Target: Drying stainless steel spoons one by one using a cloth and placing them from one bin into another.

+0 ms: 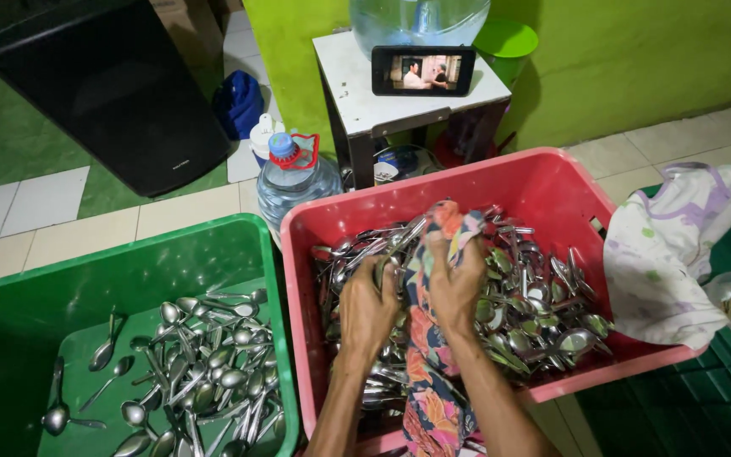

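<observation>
Gripping a soft floral cloth (433, 338) in 2 clenched fists, left hand (368, 309) and right hand (458, 283), over the spoon pile (535, 305) in the pink crate (543, 182). Likely handling limp and light; spoons probably hard, slippery, best pinched by handles. Sitting further left: green crate (129, 262).

My fingers (395, 275) are down in the crate (552, 182) in front of me, my left hand (367, 309) and right hand (457, 286) side by side on the cloth (429, 372), which lies over the heap of spoons (535, 296). Left of my fingers sits a second crate (120, 258) with more spoons (205, 364) in it. Beyond my fingers a water bottle (296, 173) stands on the floor, and behind it a small stand (357, 93) carries a phone (423, 70). Right of my fingers another cloth (670, 254) drapes over the crate's edge.
</observation>
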